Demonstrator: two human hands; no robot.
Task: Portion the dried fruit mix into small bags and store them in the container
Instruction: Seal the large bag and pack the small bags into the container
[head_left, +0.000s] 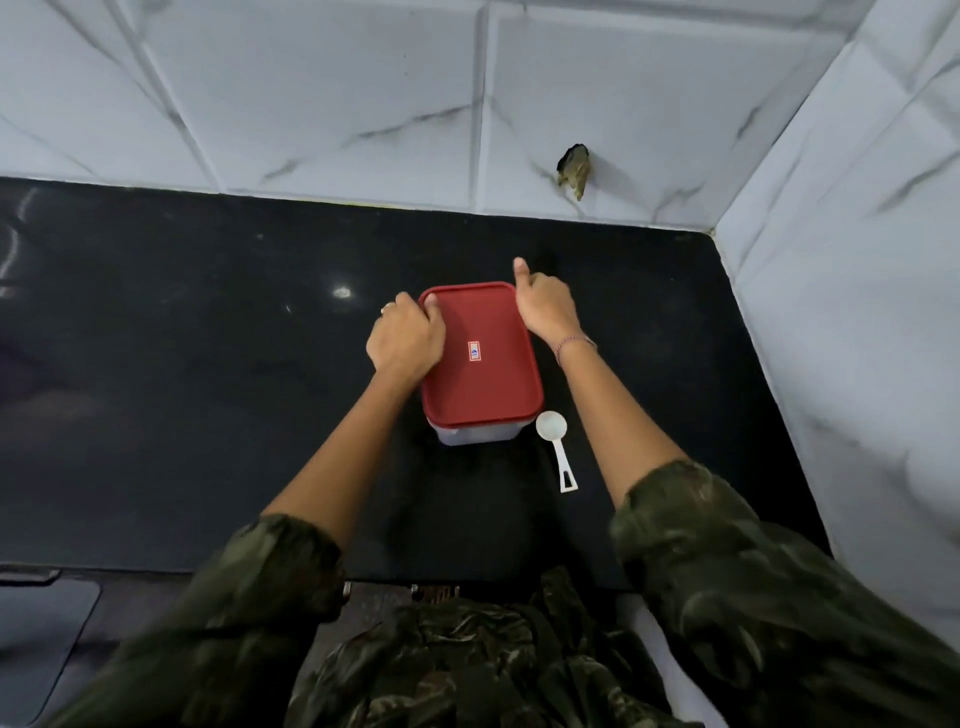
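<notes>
A clear plastic container (475, 434) stands in the middle of the black counter, closed by a red lid (483, 374) with a small label. My left hand (405, 340) is curled over the lid's far left corner. My right hand (545, 309) grips the far right corner, with the thumb pointing up. What is inside the container is hidden. No dried fruit or small bags are in view.
A white plastic scoop (556, 441) lies on the black counter (208, 364) just right of the container. Marble-pattern tiled walls (363, 104) close the back and right side, with a chipped hole (574, 169) in the back wall. A dark hob edge (41, 634) shows at the lower left.
</notes>
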